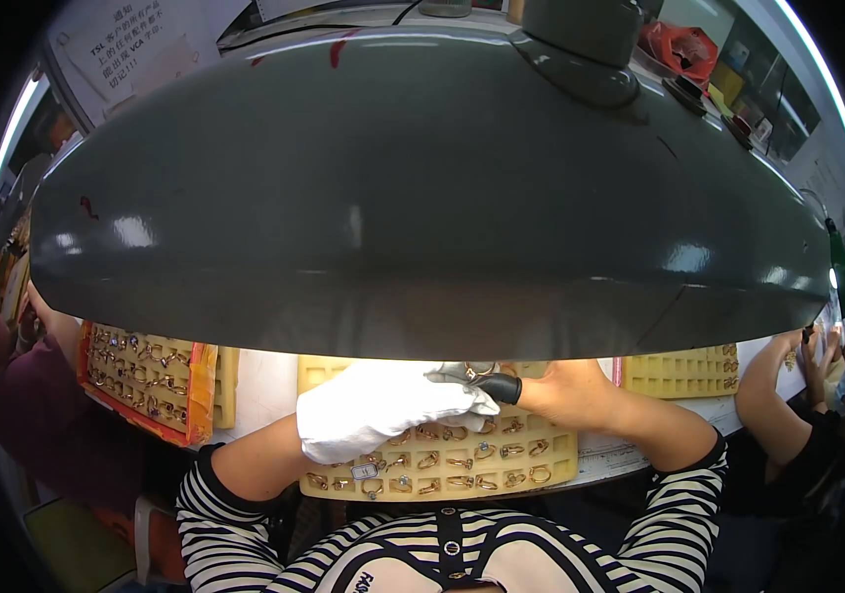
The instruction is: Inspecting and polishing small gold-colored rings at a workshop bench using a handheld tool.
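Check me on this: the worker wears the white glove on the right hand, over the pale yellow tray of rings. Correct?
Not quite: the head view shows the white glove on the left hand, not the right hand. It is over the pale yellow tray of rings, as you say.

A white sheet [118,61] — and striped shirt [541,555] — bear lettering [129,45].
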`<action>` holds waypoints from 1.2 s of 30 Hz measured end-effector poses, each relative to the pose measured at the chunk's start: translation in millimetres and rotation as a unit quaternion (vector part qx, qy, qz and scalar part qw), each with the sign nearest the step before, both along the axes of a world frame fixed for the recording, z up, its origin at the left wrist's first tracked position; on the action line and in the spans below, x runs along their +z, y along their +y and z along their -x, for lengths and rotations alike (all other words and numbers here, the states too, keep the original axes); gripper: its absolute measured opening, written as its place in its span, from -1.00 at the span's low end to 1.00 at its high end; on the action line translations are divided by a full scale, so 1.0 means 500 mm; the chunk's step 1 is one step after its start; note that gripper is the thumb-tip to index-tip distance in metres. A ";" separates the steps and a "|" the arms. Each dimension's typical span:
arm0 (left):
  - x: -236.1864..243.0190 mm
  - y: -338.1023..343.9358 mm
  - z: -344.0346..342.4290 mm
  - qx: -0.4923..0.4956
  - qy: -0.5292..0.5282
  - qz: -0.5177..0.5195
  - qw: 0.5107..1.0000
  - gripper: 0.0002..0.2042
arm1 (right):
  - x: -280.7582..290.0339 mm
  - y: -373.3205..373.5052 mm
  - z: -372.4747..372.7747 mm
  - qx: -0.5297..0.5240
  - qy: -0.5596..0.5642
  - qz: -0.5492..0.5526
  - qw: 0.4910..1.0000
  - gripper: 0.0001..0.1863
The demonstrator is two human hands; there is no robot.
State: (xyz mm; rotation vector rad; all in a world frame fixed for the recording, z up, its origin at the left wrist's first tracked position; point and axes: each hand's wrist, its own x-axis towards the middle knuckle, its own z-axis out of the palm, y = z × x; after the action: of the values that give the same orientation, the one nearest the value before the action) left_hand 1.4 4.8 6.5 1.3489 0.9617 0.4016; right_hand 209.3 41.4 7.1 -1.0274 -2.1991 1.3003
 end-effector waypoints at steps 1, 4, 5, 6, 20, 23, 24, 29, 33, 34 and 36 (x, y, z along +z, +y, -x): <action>0.001 0.000 0.000 0.000 -0.017 0.008 1.000 -0.59 | 0.003 -0.003 0.001 -0.010 -0.005 0.007 1.000 -0.72; 0.000 -0.002 0.001 0.011 -0.011 0.032 0.999 -0.62 | 0.014 -0.005 0.005 -0.005 -0.028 -0.017 0.999 -0.72; 0.001 -0.005 -0.001 0.017 -0.066 0.031 0.997 -0.64 | 0.025 -0.006 0.008 -0.003 -0.018 -0.015 1.000 -0.74; -0.004 -0.002 -0.003 0.032 -0.053 0.085 0.994 -0.65 | 0.019 -0.006 0.008 -0.005 0.009 -0.052 0.999 -0.76; 0.026 -0.001 -0.009 0.055 -0.033 0.100 0.993 -0.63 | 0.012 0.019 -0.029 0.010 -0.048 0.022 0.999 -0.71; 0.002 -0.006 -0.002 0.028 -0.167 0.049 0.984 -0.58 | -0.003 0.016 -0.037 0.007 -0.031 -0.019 0.999 -0.78; 0.005 -0.004 -0.001 0.024 -0.097 0.055 0.993 -0.57 | 0.009 0.009 -0.032 0.018 -0.059 -0.023 0.998 -0.78; -0.020 -0.016 0.015 0.025 0.043 -0.045 0.998 -0.60 | 0.018 -0.013 -0.021 0.034 -0.059 -0.026 0.997 -0.77; -0.027 -0.016 0.016 -0.003 0.113 -0.345 0.932 -0.71 | 0.001 -0.002 -0.022 0.041 -0.010 -0.258 0.965 -0.76; -0.019 -0.016 0.012 -0.042 0.201 -0.399 0.894 -0.71 | 0.010 -0.009 -0.024 0.034 -0.023 -0.254 0.966 -0.75; -0.018 -0.014 0.012 -0.030 0.209 -0.422 0.882 -0.72 | 0.003 -0.003 -0.026 0.040 -0.003 -0.298 0.954 -0.72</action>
State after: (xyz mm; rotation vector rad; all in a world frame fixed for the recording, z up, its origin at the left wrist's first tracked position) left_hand -4.6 -2.2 -2.5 2.3262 1.1442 0.5225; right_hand 222.4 39.7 8.6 -0.7049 -2.4247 0.5781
